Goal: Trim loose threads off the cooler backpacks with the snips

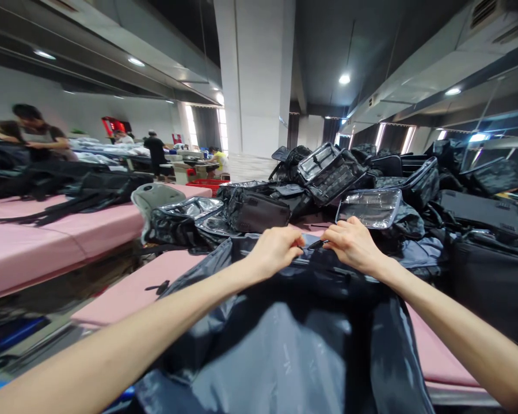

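Note:
A large black bag (285,345) lies open in front of me, its shiny grey-blue lining facing up. Both arms reach across it to the far rim. My left hand (278,250) is closed in a pinch at that rim, with a dark bit between thumb and fingers. Close beside it, my right hand (351,244) pinches a short black strip (316,245) that points toward the left hand. The strip is small and partly hidden by the fingers, so its exact kind cannot be made out.
Beyond the rim, black bags with silvery linings (371,207) are heaped on the pink-covered table (138,287). Left of me, another pink table (90,230) carries black pieces. A person (38,132) works there. A white pillar (259,80) rises behind the heap.

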A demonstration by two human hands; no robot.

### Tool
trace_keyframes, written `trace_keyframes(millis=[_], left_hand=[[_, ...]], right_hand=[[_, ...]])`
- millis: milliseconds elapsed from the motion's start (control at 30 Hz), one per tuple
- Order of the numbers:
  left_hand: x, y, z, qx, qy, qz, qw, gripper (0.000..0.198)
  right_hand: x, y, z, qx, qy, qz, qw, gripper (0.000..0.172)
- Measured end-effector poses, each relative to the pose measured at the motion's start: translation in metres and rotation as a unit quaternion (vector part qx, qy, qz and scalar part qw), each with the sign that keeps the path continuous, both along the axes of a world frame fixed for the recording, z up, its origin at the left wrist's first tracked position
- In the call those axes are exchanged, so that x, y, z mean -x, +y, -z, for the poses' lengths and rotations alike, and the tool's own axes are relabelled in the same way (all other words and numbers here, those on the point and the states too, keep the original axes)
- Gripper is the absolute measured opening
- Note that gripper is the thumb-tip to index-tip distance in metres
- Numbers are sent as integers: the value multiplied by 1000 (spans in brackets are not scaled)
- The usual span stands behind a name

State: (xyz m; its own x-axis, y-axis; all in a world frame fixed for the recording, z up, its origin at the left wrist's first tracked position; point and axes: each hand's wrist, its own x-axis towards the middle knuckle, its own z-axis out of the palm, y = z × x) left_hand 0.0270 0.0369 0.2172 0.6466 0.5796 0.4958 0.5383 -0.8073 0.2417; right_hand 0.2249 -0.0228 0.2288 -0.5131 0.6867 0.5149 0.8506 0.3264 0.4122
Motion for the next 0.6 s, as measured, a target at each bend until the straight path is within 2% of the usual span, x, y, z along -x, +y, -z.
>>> trace_keyframes(millis=[67, 167, 233, 367, 467, 600], left_hand=[[-4, -8, 6, -4, 19, 2, 1000, 15], [-10, -11, 14, -48, 42, 0, 998, 29], [-15, -12, 18, -79, 52, -23, 995, 33], [-28, -16, 21, -127, 93, -69, 985, 21], [-34, -19, 19, -138, 107, -36, 984, 23], [-32, -13, 16, -58, 44, 19, 997, 14]], right_hand=[[-7, -2, 1, 9, 43, -1, 999, 5], [-21, -11, 1, -11, 95, 3, 995, 8], [-28, -21, 0, -44, 75, 3, 996, 11], [-23, -35, -2, -83, -40, 9, 996, 13], [-13, -36, -4, -80, -101, 25, 991, 15], [-13, -34, -5, -53, -99, 38, 993, 18]])
